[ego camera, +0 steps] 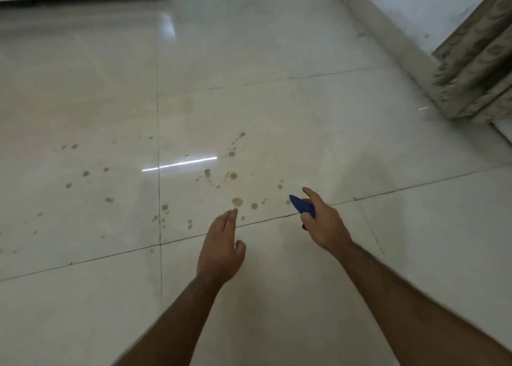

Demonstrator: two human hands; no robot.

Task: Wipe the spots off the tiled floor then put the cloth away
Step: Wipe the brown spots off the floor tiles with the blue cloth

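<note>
Your right hand (322, 221) grips blue spray nozzle (302, 205), frame centre-right. Left hand (221, 250) released, fingers straight. Brown spots (237, 201) unwiped, mid-frame on tiled floor (277, 116). Cloth not visible. Advise: wet whole scatter evenly before wiping.

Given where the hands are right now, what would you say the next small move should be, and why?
Probably aim and squeeze the blue spray bottle held in the right hand at the brown spots just ahead. They are unwiped on the tiled floor, no cloth is in view, and the left hand is open and empty.
</note>
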